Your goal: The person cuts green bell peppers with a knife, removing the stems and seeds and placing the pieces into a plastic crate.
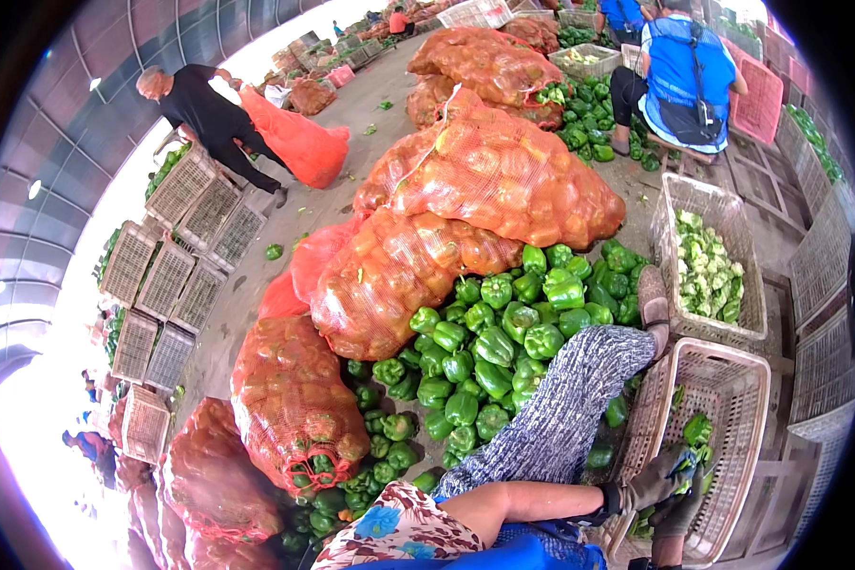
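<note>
Both my hands, in dark gloves, are over a pale plastic crate (758, 404) at the lower right. My left hand (654, 480) is closed, with green bell pepper (684, 467) showing at its fingers. Just below it, my right hand (677, 516) reaches in close beside it; its fingers are partly hidden. Another green bell pepper (697, 429) shows just beyond the fingertips, in the crate. Some green pieces lie low in the crate, partly covered by my hands. Left of my outstretched leg is a large heap of green bell peppers (494, 347).
Orange mesh sacks (503, 176) full of produce border the heap. A crate of pale green pieces (708, 266) stands beyond my foot. At upper right a person in blue (689, 76) sits working; at upper left another person (214, 114) handles a red sack (294, 142). Stacked crates (166, 275) line the left.
</note>
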### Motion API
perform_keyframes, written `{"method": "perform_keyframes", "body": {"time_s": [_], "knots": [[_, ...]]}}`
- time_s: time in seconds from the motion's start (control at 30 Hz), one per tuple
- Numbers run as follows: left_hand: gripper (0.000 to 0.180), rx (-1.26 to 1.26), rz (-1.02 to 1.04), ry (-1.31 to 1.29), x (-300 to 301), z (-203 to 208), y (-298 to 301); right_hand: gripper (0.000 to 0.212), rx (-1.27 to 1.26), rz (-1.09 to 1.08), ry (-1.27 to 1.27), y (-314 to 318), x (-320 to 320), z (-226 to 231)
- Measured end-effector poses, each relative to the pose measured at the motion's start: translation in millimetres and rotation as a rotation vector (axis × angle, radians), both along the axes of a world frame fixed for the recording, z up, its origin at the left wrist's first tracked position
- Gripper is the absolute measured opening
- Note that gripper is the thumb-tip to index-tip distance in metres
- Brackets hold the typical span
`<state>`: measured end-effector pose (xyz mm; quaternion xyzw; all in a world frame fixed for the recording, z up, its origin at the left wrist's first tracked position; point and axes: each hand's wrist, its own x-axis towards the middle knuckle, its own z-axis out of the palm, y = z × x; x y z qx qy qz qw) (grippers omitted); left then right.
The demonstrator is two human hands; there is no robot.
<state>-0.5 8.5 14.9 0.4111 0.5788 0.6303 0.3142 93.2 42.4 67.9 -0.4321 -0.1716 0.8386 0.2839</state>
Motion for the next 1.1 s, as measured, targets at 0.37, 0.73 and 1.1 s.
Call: {"method": "perform_keyframes", "body": {"time_s": [0.37,0.73,1.1], "knots": [[0.063,-0.602,-0.578,0.429,-24,10,-2,0.027,0.061,-0.055,-0.454,65,93,-144],[0.036,-0.301,-0.409,0.075,-2,-52,1,0.025,0.559,-0.102,-0.482,94,66,126],[0.035,-0.608,-1.258,-0.795,43,-6,-23,0.034,0.261,-0.153,-0.767,-31,115,75]]}}
